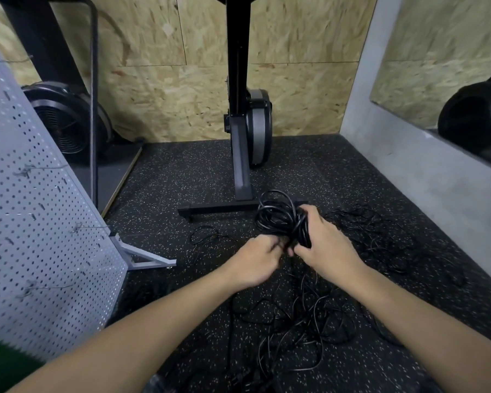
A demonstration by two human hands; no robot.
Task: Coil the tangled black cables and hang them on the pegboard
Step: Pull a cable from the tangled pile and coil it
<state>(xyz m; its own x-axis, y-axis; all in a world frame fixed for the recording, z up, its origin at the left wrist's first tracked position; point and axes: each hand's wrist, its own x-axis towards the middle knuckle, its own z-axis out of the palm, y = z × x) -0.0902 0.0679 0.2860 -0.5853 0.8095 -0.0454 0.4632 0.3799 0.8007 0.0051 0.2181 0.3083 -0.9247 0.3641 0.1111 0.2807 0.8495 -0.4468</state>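
Slack is our worry here: our right hand (326,248) is wrapped round the part-made coil (278,217), held just above the floor, and our left hand (257,262), close beside it, pinches the trailing strand (288,249). That strand drops into the loose tangle (304,324) below, so a hard pull could tighten a knot or drag loops off the coil before it reaches the pegboard (34,222) on our left.

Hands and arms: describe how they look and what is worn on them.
The left hand and right hand wear no gloves, rings or watch; the left forearm and right forearm have no sleeves. At bottom left, green fabric shows.
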